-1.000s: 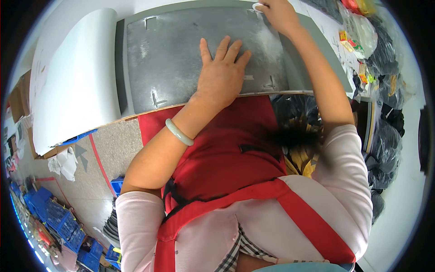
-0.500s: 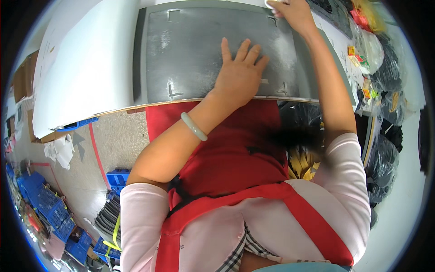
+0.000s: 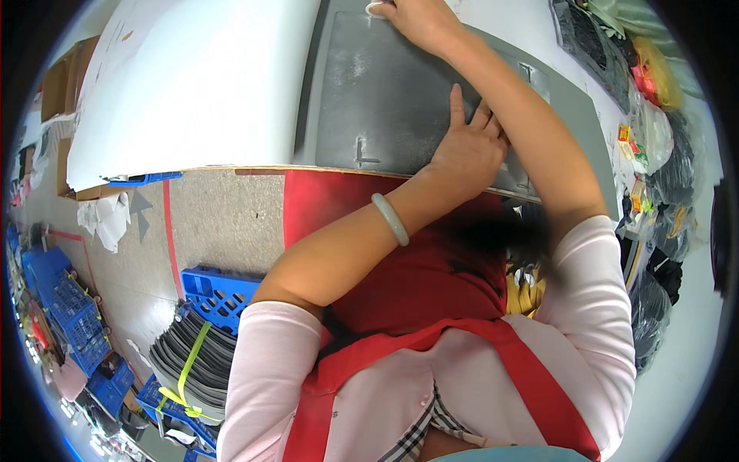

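Observation:
A dark grey panel (image 3: 385,92) with whitish smudges and corner-shaped marks lies on the table. My left hand (image 3: 471,150) presses flat on its near right part, fingers stretched and spread, holding nothing. My right arm crosses over the panel, hiding part of its right side. At the far left corner mark, my right hand (image 3: 419,23) is closed, pinching a small white rounded thing (image 3: 379,8) against the surface. The top edge of the view and the fingers hide part of that thing, so its kind cannot be made out.
Left of the panel a large white sheet (image 3: 192,85) curves over the table. Plastic bags (image 3: 654,73) and small boxes (image 3: 625,140) line the right side. Down left are a blue crate (image 3: 219,292) and a bundle of dark sheets tied with yellow strap (image 3: 192,358).
My right hand has moved from the panel's far right corner mark across to the far left one, still holding the white thing. The view has shifted; my left hand stays flat on the panel.

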`<state>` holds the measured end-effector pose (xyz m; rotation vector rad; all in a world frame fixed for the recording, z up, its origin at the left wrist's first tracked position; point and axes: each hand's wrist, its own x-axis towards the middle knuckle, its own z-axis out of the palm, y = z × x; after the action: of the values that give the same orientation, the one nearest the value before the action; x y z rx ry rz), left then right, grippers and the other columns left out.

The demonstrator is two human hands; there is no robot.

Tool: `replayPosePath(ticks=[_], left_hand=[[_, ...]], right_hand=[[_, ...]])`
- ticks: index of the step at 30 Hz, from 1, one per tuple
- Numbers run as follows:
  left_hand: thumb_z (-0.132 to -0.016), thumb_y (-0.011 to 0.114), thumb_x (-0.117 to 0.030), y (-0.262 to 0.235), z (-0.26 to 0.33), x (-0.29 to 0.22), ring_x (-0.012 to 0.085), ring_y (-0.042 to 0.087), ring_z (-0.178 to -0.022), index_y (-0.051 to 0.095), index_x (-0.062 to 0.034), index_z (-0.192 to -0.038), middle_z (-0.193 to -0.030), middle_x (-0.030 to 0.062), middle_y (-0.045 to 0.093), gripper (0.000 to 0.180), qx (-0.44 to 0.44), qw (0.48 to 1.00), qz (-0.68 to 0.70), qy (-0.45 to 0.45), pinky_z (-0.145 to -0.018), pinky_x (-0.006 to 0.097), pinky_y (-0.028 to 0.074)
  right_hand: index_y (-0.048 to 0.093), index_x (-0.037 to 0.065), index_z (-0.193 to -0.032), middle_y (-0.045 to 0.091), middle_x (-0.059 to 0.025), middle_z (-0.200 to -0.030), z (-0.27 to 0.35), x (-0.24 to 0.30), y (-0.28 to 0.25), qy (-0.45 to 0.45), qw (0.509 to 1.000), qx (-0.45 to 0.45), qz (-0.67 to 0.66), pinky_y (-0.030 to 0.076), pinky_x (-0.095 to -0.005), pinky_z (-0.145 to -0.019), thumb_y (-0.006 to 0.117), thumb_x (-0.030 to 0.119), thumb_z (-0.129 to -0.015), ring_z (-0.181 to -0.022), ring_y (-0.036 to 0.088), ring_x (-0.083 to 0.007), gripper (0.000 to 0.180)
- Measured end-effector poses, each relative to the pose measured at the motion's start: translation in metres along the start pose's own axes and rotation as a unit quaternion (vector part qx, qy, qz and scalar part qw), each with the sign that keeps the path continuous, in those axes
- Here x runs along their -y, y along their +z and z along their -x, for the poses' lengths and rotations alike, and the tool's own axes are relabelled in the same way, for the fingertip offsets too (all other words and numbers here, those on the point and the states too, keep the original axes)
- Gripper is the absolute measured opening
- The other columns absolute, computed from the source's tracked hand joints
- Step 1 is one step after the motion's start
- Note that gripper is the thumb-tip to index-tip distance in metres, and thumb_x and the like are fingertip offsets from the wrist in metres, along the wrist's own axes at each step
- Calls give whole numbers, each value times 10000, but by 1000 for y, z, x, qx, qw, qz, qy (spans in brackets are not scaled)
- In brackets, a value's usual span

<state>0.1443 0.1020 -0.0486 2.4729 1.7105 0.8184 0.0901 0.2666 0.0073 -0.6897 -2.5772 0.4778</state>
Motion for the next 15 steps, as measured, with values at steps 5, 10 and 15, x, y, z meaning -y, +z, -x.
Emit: replayPosePath(ticks=[5, 10, 15], left_hand=[[-910, 576, -174, -1, 2, 4, 359, 412, -1406, 667, -39, -1269, -1422, 165, 523, 394, -21, 999, 28, -1, -1110, 789, 162], [-915, 576, -173, -6, 1, 3, 355, 406, -1411, 673, -45, -1264, -1417, 159, 527, 384, 27, 999, -27, 15, -1106, 790, 166], [-919, 586, -188, 0, 0, 2, 362, 425, -1392, 669, -35, -1267, -1400, 162, 542, 389, -18, 1000, -22, 10, -1100, 797, 166]], right_hand=[[650, -57, -870, 660, -272, -896, -4, 4, 0, -28, 999, 33, 33, 489, -495, -780, 639, 133, -925, -868, 634, -449, 199], [649, -51, -848, 656, -279, -884, -1, 4, 6, -31, 996, 20, 76, 494, -499, -785, 624, 109, -921, -875, 642, -453, 177], [647, -66, -863, 656, -295, -874, -10, -2, 5, -34, 981, 34, 188, 516, -476, -775, 657, 115, -887, -884, 642, -462, 182]])
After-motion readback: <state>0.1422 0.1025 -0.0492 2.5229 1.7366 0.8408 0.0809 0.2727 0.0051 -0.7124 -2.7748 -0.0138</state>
